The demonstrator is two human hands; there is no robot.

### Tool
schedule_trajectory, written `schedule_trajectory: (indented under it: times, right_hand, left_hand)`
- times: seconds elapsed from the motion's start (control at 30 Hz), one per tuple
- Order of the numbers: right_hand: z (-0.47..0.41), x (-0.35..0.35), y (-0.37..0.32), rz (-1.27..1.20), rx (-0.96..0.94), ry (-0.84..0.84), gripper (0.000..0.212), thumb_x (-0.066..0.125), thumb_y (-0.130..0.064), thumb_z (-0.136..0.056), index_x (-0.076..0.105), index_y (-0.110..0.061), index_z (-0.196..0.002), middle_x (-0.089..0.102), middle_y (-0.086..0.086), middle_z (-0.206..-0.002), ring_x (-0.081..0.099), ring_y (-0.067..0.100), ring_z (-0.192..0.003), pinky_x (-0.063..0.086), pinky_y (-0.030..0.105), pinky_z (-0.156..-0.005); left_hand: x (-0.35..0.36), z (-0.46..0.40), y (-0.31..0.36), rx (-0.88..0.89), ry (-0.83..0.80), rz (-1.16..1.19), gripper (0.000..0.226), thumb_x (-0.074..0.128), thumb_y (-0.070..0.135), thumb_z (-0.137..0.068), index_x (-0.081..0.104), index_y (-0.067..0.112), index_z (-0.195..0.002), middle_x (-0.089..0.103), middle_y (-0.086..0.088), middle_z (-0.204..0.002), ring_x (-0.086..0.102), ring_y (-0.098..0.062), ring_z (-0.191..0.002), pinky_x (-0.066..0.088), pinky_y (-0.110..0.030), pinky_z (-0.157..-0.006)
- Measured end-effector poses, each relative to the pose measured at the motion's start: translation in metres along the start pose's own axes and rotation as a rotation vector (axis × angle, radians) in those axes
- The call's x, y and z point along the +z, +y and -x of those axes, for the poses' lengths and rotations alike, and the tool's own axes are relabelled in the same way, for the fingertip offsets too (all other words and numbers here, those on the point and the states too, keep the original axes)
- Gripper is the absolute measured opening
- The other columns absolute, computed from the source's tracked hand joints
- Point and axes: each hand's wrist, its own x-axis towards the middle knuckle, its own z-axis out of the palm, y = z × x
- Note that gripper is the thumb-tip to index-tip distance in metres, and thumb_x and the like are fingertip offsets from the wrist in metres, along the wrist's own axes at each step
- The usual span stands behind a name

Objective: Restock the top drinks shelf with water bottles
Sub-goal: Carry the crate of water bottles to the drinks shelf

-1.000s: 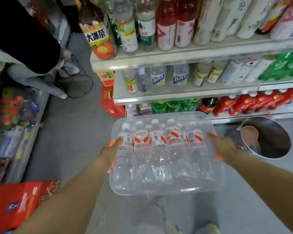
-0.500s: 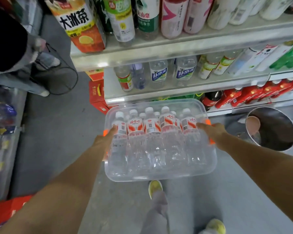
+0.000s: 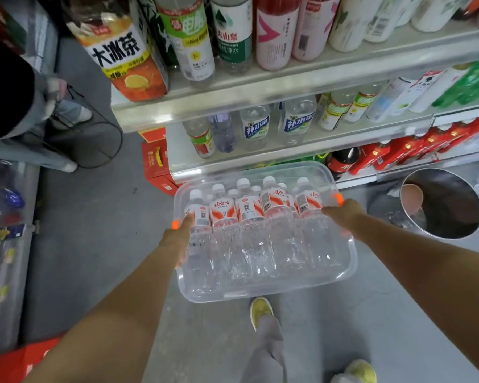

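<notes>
Nearest you, your left shoe point(image 3: 261, 310) is planted under the clear plastic bin point(image 3: 263, 291) and your right shoe point(image 3: 356, 371) trails behind: you have stepped forward since a second ago, and the shelving now fills far more of the view, with the top rows looming overhead. That means the carry is nearly over; by my reading, the next job is to find somewhere to rest the bin so one hand is free to lift bottles.

Your left hand point(image 3: 177, 239) grips the bin's left rim beside an orange clip, and your right hand point(image 3: 343, 214) grips the right rim by the other clip. Both are curled round the edge, carrying the load level at about waist height, just in front of the lowest shelf edge.

The water bottles point(image 3: 249, 217) stand upright inside the bin, white caps up, with red-and-white labels reading 娃哈哈; QR and bar codes show on several.

Beyond them, the middle shelf point(image 3: 343, 139) holds clear bottles with blue labels marked 补水啦. To the right on the floor stands a shiny metal bin point(image 3: 443, 205).

Farthest, the upper shelf point(image 3: 260, 95) carries a large orange bottle point(image 3: 122, 51) labelled 大冰茶, a green-labelled water reading 纯净水, and pink bottles point(image 3: 277, 31) whose small print is too blurred to read. It looks crowded, so gaps will need finding.
</notes>
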Motion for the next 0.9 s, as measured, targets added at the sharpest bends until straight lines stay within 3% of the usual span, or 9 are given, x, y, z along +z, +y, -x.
schedule_trajectory:
  times: [0.1, 0.17, 0.3, 0.43, 0.53, 0.6, 0.7, 0.77, 0.9]
  right_hand:
    - [0.014, -0.014, 0.003, 0.022, -0.003, -0.025, 0.041, 0.067, -0.026, -0.092, 0.060, 0.003, -0.120, 0.061, 0.018, -0.100, 0.060, 0.031, -0.083, 0.047, 0.033, -0.072]
    - [0.028, -0.027, 0.006, 0.050, -0.014, -0.027, 0.030, 0.065, -0.024, -0.092, 0.064, 0.001, -0.108, 0.060, 0.018, -0.094, 0.056, 0.026, -0.071, 0.043, 0.030, -0.065]
    - [0.066, -0.059, 0.023, 0.096, -0.015, -0.054, 0.031, 0.060, -0.025, -0.093, 0.062, 0.003, -0.106, 0.059, 0.018, -0.089, 0.056, 0.029, -0.076, 0.042, 0.030, -0.062]
    - [0.118, -0.099, 0.057, 0.140, -0.118, -0.056, 0.025, 0.056, -0.028, -0.098, 0.061, -0.004, -0.102, 0.059, 0.012, -0.093, 0.058, 0.025, -0.080, 0.036, 0.020, -0.050]
    - [0.166, -0.128, 0.100, 0.039, -0.179, -0.018, 0.026, 0.060, -0.027, -0.096, 0.064, -0.005, -0.108, 0.064, 0.011, -0.098, 0.060, 0.023, -0.081, 0.047, 0.025, -0.064]
    - [0.199, -0.145, 0.135, -0.044, -0.208, 0.046, 0.016, 0.061, -0.025, -0.095, 0.065, -0.009, -0.098, 0.065, 0.009, -0.097, 0.059, 0.023, -0.081, 0.050, 0.029, -0.071]
    - [0.248, -0.167, 0.192, -0.129, -0.252, 0.222, 0.015, 0.058, -0.022, -0.095, 0.060, -0.011, -0.085, 0.064, 0.010, -0.089, 0.056, 0.021, -0.076, 0.043, 0.024, -0.061]
    - [0.282, -0.181, 0.229, -0.169, -0.263, 0.377, 0.016, 0.058, -0.024, -0.093, 0.066, -0.012, -0.100, 0.069, 0.010, -0.101, 0.060, 0.022, -0.082, 0.045, 0.028, -0.065]
    - [0.357, -0.205, 0.310, -0.334, -0.281, 0.683, 0.031, 0.064, -0.030, -0.091, 0.064, -0.022, -0.122, 0.065, -0.004, -0.110, 0.063, 0.019, -0.101, 0.048, 0.034, -0.093]
  left_hand:
    - [-0.004, 0.010, 0.005, 0.079, -0.008, -0.216, 0.073, 0.052, 0.063, -0.092, 0.050, 0.003, -0.135, 0.054, -0.013, -0.107, 0.055, -0.032, -0.094, 0.047, -0.035, -0.072]
    - [-0.010, 0.021, 0.007, 0.146, -0.004, -0.367, 0.069, 0.058, 0.058, -0.091, 0.052, 0.002, -0.131, 0.059, -0.013, -0.104, 0.059, -0.031, -0.093, 0.048, -0.035, -0.076]
    - [-0.016, 0.056, 0.016, 0.366, 0.045, -0.632, 0.063, 0.058, 0.055, -0.091, 0.049, 0.010, -0.134, 0.061, -0.013, -0.120, 0.063, -0.031, -0.104, 0.053, -0.037, -0.088]
    - [0.003, 0.112, 0.024, 0.628, -0.111, -0.521, 0.046, 0.058, 0.051, -0.094, 0.061, 0.011, -0.119, 0.066, -0.002, -0.101, 0.062, -0.020, -0.082, 0.050, -0.030, -0.077]
    - [0.022, 0.167, 0.019, 0.767, -0.149, -0.459, 0.026, 0.059, 0.042, -0.096, 0.058, 0.021, -0.112, 0.062, 0.000, -0.107, 0.062, -0.021, -0.092, 0.051, -0.036, -0.083]
    - [0.038, 0.208, 0.015, 0.864, -0.173, -0.421, 0.021, 0.059, 0.038, -0.097, 0.059, 0.026, -0.114, 0.062, 0.000, -0.114, 0.063, -0.023, -0.101, 0.049, -0.035, -0.087]
    - [0.069, 0.275, 0.007, 1.035, -0.182, -0.391, 0.027, 0.059, 0.034, -0.097, 0.062, 0.023, -0.122, 0.065, -0.002, -0.113, 0.061, -0.021, -0.101, 0.045, -0.030, -0.084]
    - [0.091, 0.322, 0.000, 1.151, -0.201, -0.367, 0.027, 0.061, 0.031, -0.096, 0.063, 0.022, -0.121, 0.068, -0.003, -0.109, 0.063, -0.022, -0.099, 0.048, -0.032, -0.086]
    - [0.130, 0.422, -0.027, 1.424, -0.306, -0.306, 0.021, 0.066, 0.030, -0.093, 0.064, 0.028, -0.113, 0.069, 0.010, -0.094, 0.066, -0.010, -0.089, 0.049, -0.030, -0.080]
